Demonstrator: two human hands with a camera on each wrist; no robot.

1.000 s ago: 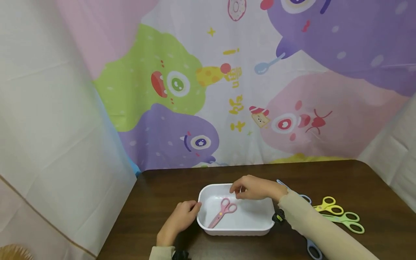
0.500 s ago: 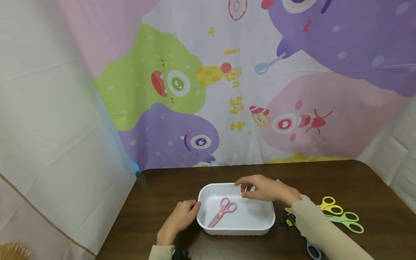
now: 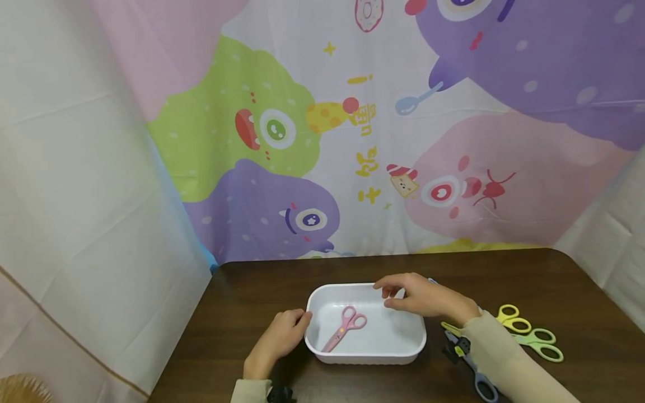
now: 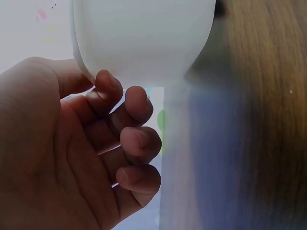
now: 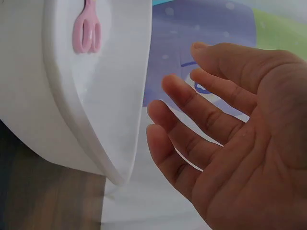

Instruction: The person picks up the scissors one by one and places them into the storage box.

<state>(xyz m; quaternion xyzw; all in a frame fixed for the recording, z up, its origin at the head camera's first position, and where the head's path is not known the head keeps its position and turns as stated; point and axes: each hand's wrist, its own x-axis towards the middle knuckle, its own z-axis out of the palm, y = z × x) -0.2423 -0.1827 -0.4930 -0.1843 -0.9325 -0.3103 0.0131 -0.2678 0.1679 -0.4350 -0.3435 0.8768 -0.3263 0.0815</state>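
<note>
A white plastic tray stands on the table, with pink scissors lying inside it, handles toward the back. My left hand pinches the tray's left rim between thumb and index finger; the left wrist view shows its other fingers loosely bent below the tray wall. Over the tray's back right corner hovers my right hand. Its fingers are relaxed and spread in the right wrist view, holding nothing, apart from the rim.
Right of the tray lie yellow scissors, green scissors and grey-blue scissors, partly hidden by my right sleeve. A light blue tip shows behind my right hand. A patterned curtain hangs behind the dark wooden table.
My right hand has moved right, from above the tray's middle toward its right back corner, its fingers loosening. The left hand, tray and pink scissors have stayed in place.
</note>
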